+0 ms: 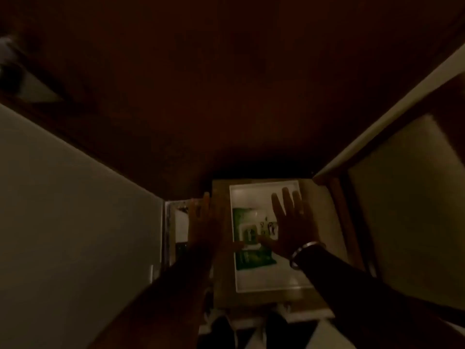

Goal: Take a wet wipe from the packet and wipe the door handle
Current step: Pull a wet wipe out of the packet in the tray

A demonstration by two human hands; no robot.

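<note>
Although the scene is dim, both hands show with fingers spread and holding nothing. At left, the left hand (pixel 205 222) lies flat on the edge of the small tan wooden worktop (pixel 221 278). Just right of it, the green plastic wet-wipe packet (pixel 245 235) rests in the shallow white rectangular tray (pixel 264 285). Farther right, the right hand (pixel 289 222), a silver bangle (pixel 305 251) at its wrist, hovers over the packet. Best practice, as judged: steady the packet with the left hand, pinch one wipe at the flap.
</note>
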